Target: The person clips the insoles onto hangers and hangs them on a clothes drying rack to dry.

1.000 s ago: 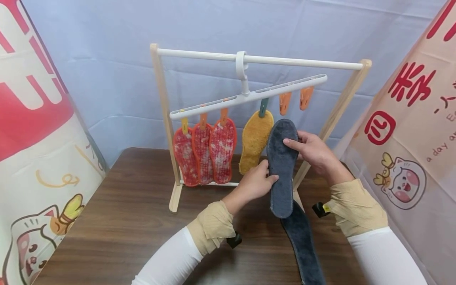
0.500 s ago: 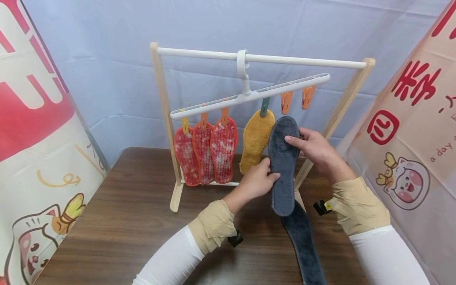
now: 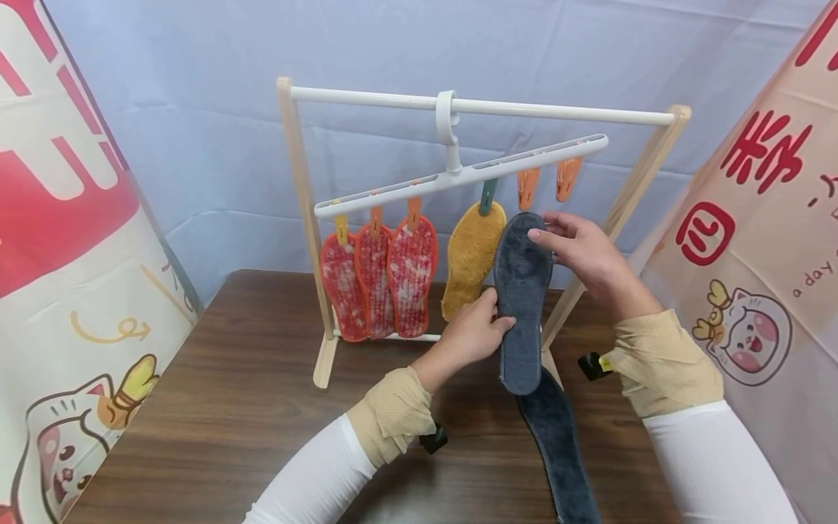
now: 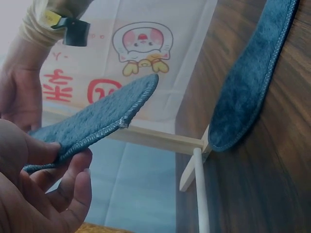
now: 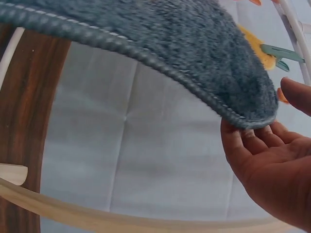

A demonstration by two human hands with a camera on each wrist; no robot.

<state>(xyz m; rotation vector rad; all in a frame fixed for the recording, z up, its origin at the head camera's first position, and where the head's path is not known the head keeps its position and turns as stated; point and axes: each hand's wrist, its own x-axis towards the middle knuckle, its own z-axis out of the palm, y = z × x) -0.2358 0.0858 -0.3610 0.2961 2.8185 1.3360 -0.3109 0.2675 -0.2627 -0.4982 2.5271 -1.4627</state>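
Observation:
A dark grey fuzzy insole (image 3: 522,313) is held nearly upright in front of the rack. My left hand (image 3: 468,331) pinches its left edge between thumb and fingers, also plain in the left wrist view. At the rounded top end is my right hand (image 3: 585,255). In the right wrist view its fingers (image 5: 255,138) touch the insole from behind, and the thumb (image 5: 295,93) stands away from the cloth. Just above hangs an orange clip (image 3: 527,188); to its right is another orange clip (image 3: 568,179). Neither holds anything.
A tilted white clip hanger (image 3: 393,191) hangs from the rack's rod (image 3: 556,111). It bears a yellow insole (image 3: 474,247) on a green clip (image 3: 487,197) and three red patterned insoles (image 3: 412,280). A second grey insole (image 3: 559,451) lies on the wooden table (image 3: 216,407).
My right hand has slid up toward the top end of the grey insole, and its hold has loosened. The insole has risen slightly; the left hand keeps its pinch.

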